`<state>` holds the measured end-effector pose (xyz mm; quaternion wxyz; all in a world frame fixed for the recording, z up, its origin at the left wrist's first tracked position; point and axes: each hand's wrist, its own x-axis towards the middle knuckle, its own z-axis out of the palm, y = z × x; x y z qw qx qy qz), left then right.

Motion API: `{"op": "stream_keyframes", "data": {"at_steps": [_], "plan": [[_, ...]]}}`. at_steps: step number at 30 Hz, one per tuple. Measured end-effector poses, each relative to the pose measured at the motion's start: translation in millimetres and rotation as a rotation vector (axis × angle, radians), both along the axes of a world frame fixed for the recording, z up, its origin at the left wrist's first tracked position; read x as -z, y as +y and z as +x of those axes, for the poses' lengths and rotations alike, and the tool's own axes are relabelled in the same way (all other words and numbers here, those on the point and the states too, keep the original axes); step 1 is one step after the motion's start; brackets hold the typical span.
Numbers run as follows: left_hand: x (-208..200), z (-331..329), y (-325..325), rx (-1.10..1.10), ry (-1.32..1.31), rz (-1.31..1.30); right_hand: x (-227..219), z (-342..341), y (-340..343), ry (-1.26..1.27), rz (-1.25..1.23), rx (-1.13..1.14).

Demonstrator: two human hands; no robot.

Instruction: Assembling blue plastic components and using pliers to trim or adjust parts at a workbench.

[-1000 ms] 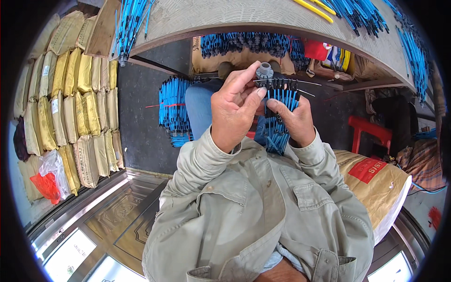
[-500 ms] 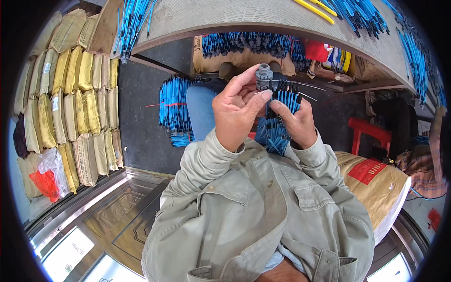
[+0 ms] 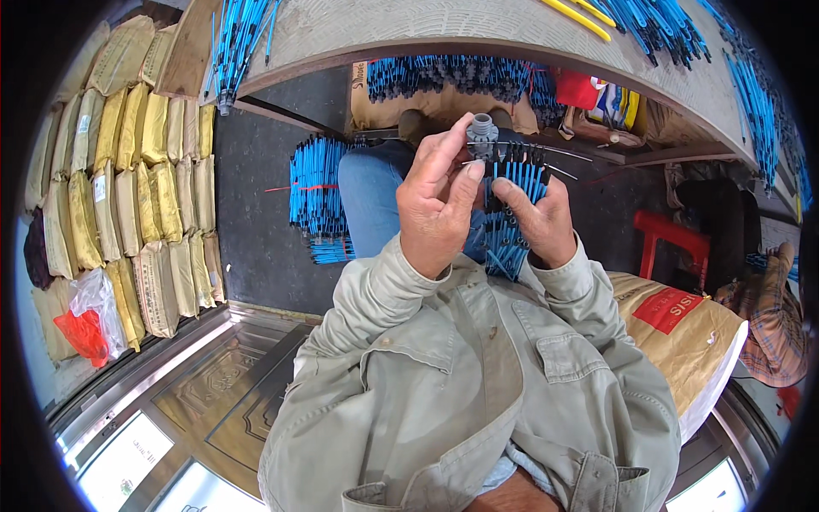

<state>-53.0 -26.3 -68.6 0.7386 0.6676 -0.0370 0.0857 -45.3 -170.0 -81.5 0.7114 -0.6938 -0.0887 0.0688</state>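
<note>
In front of my chest my left hand (image 3: 433, 209) has its fingers against a grey threaded plastic fitting (image 3: 483, 130), its thumb near the base. My right hand (image 3: 546, 224) grips a bundle of thin blue sticks with black ends (image 3: 508, 243), its thumb across the upper part. Two thin metal rods (image 3: 563, 154) run crosswise by the black ends and stick out to the right. The bundle's lower end hangs toward my shirt. Where the fitting meets the rods is partly hidden by my left fingers.
A tied stack of blue sticks (image 3: 314, 188) lies left of my knee. Ahead stands a worktable (image 3: 358, 34) with more sticks and yellow strips (image 3: 576, 17). Wrapped packages (image 3: 124, 128) are piled left. On the right are a red stool (image 3: 674, 243), a paper sack (image 3: 682, 350) and another person's plaid sleeve (image 3: 772, 328).
My left hand has shifted slightly right, its thumb now more upright. The fitting and bundle have moved a little right. At the far right, the other person's plaid-sleeved arm has come further into view.
</note>
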Motion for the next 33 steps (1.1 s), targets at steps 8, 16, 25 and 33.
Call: {"op": "stream_keyframes", "data": {"at_steps": [8,16,25,33], "plan": [[-2,1,2,0.019,-0.008,0.001,-3,0,1,0.056,0.026,-0.004],[-7,-2,-4,0.017,0.220,-0.325,2,0,-1,0.010,-0.058,0.006],[-4,1,-14,-0.115,0.162,-0.259,-7,0,2,0.015,0.013,-0.035],[-9,0,-15,-0.146,0.130,-0.141,-8,-1,2,0.042,0.057,-0.058]]}}
